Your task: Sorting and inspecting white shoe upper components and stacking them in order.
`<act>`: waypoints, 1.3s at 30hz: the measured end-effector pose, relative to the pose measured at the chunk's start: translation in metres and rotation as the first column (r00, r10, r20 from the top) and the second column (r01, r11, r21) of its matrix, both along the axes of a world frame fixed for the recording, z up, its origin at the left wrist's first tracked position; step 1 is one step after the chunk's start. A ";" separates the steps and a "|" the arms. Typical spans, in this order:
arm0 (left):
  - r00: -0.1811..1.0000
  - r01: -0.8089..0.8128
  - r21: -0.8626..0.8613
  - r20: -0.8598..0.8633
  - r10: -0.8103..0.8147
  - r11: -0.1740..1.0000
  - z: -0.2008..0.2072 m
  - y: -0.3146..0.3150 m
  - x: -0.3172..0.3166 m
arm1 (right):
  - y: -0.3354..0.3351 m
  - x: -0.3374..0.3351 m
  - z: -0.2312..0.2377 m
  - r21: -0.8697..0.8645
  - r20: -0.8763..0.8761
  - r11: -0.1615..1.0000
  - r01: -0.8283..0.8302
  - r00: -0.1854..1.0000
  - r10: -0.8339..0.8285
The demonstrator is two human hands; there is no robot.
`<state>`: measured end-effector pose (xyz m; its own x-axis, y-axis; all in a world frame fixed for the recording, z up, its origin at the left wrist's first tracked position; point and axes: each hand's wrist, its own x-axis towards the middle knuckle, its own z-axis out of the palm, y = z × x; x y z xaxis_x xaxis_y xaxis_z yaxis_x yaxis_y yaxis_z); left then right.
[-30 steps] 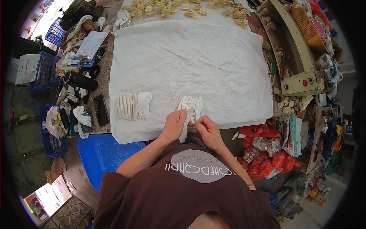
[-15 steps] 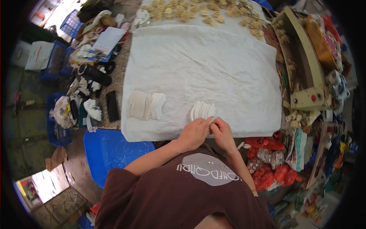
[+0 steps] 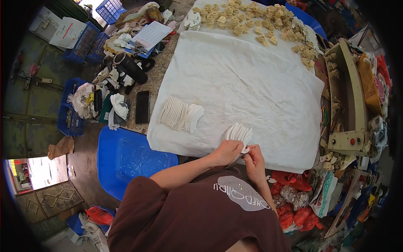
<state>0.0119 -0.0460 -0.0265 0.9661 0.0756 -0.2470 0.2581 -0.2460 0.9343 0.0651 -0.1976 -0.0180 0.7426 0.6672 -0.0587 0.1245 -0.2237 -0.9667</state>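
Close to the table's near edge, my left hand (image 3: 228, 152) and my right hand (image 3: 255, 161) meet with fingers pinched together. Between them is a small white piece (image 3: 245, 150), soft-looking and mostly covered by the fingers. Just beyond my hands a fanned row of white curved strips (image 3: 239, 132) lies on the white cloth (image 3: 247, 80). Farther left are two more rows side by side: a cream-toned stack (image 3: 174, 113) and a whiter stack (image 3: 194, 117). What the strips are made of, I cannot tell.
Many small yellowish moulded parts (image 3: 239, 28) cover the table's far end. A blue tub (image 3: 134, 157) stands below the left edge. Beside the cloth lie a phone (image 3: 142, 107) and a black bottle (image 3: 131, 68). A metal box with buttons (image 3: 349, 142) stands at the right.
The view has turned, so the table sits lower and farther right. My hands stay together by the nearest row; the white piece between them now shows more plainly.
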 end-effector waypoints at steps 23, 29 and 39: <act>0.994 -0.106 0.066 -0.027 0.108 0.992 -0.019 0.006 -0.005 | 0.012 -0.014 0.015 0.067 0.278 0.996 -0.053 0.960 0.032; 0.883 -0.466 -0.190 -0.167 0.439 0.864 -0.018 0.009 -0.004 | 0.008 -0.014 0.018 -0.138 0.446 0.984 -0.113 0.880 0.164; 0.786 -0.591 -0.075 0.168 0.594 0.803 -0.013 0.059 0.005 | -0.188 -0.068 -0.110 -0.990 0.038 0.139 -0.018 0.921 0.389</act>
<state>0.0172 0.0131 -0.0398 0.7593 0.6451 -0.0861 0.1809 -0.0822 0.9801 -0.0027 -0.3859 -0.1279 0.6942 0.3281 -0.6406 0.4958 -0.8632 0.0951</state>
